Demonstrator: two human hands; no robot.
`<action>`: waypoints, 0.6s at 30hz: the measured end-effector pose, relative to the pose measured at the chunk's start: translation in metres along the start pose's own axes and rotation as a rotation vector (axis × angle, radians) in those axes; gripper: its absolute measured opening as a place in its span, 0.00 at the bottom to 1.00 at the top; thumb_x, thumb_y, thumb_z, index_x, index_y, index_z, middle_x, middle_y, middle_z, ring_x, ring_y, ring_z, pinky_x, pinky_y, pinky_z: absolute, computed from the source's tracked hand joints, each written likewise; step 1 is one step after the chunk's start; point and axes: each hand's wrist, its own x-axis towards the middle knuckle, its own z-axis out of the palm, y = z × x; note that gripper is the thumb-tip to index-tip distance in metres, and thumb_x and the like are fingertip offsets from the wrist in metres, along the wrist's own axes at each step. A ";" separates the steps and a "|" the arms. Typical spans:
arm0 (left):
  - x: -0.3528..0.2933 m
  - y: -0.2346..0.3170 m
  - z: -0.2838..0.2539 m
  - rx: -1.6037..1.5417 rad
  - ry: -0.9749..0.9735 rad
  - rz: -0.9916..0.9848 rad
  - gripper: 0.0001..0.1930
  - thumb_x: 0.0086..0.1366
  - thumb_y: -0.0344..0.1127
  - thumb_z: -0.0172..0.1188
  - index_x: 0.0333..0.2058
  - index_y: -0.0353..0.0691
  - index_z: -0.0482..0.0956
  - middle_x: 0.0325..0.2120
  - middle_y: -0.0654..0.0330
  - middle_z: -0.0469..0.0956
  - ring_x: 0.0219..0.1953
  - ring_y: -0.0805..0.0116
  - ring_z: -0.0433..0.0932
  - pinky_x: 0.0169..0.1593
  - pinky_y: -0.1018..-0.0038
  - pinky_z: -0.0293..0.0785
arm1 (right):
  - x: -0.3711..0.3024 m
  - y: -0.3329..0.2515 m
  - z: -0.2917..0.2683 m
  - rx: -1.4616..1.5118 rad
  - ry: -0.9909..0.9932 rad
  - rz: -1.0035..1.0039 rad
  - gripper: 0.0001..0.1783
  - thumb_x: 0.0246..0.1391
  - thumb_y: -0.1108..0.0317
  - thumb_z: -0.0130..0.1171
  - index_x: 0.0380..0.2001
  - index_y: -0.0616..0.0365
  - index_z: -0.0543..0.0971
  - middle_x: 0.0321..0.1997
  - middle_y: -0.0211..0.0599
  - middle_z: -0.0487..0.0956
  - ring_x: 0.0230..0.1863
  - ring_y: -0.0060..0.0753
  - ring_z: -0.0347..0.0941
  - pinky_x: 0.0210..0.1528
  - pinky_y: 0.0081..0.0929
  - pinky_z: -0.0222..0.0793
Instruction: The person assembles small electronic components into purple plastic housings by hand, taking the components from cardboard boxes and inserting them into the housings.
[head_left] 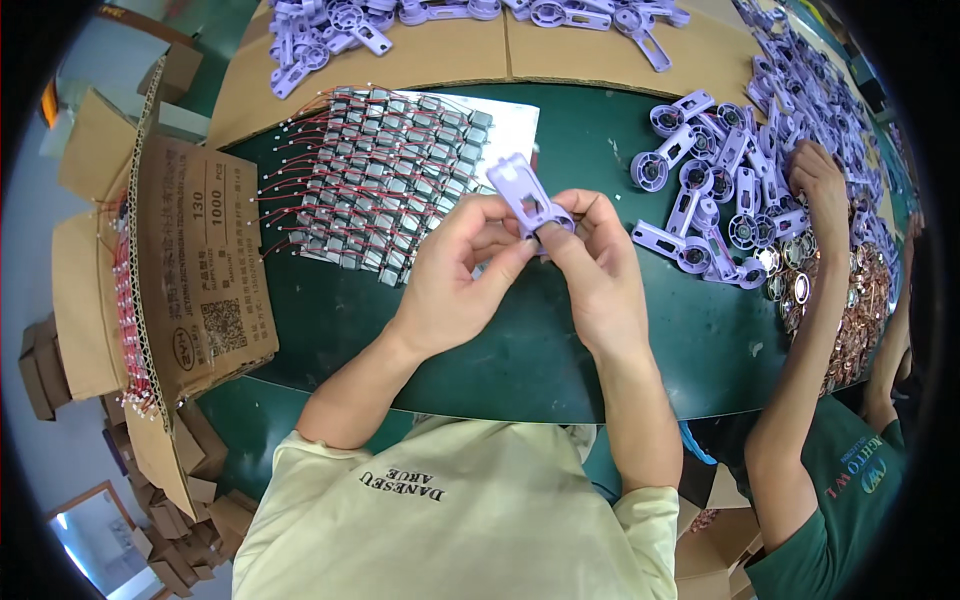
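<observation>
Both my hands hold one light purple plastic housing [517, 186] above the green table, its long end with a rectangular opening tilted up and away from me. My left hand [468, 262] pinches the round end from the left, thumb and fingers closed. From the right, my right hand [592, 255] grips the same round end, its thumb pressed on it; the thumbs hide most of that end. Just beyond my left hand lies a sheet of small silver motors [385, 180] in slanting rows, red wires trailing to the left.
Purple housings with round black inserts [690, 190] lie to the right, beside a heap of copper-coloured round parts [840, 320]. A co-worker's arm [822, 230] reaches in there. An opened cardboard box [205, 270] stands at the left. More purple housings [340, 30] rest on cardboard at the back.
</observation>
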 end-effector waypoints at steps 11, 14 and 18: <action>0.007 0.006 -0.008 0.103 0.081 0.058 0.12 0.59 0.28 0.66 0.34 0.36 0.69 0.27 0.66 0.71 0.25 0.83 0.66 0.30 0.83 0.67 | -0.001 -0.001 0.008 -0.180 -0.116 -0.183 0.13 0.59 0.80 0.53 0.46 0.65 0.68 0.42 0.34 0.72 0.40 0.18 0.71 0.39 0.16 0.69; 0.012 0.006 -0.005 0.134 0.079 0.116 0.12 0.59 0.31 0.66 0.36 0.36 0.71 0.26 0.65 0.72 0.27 0.81 0.69 0.32 0.80 0.69 | 0.009 -0.004 0.002 -0.100 -0.122 -0.154 0.13 0.59 0.80 0.53 0.47 0.63 0.68 0.39 0.32 0.74 0.41 0.20 0.70 0.43 0.17 0.68; 0.055 0.033 -0.034 0.480 -0.010 0.194 0.16 0.59 0.32 0.64 0.44 0.34 0.75 0.39 0.55 0.74 0.34 0.67 0.78 0.37 0.71 0.75 | 0.012 -0.024 -0.038 -0.410 0.216 -0.424 0.13 0.59 0.74 0.57 0.47 0.63 0.70 0.41 0.33 0.74 0.40 0.21 0.69 0.44 0.21 0.67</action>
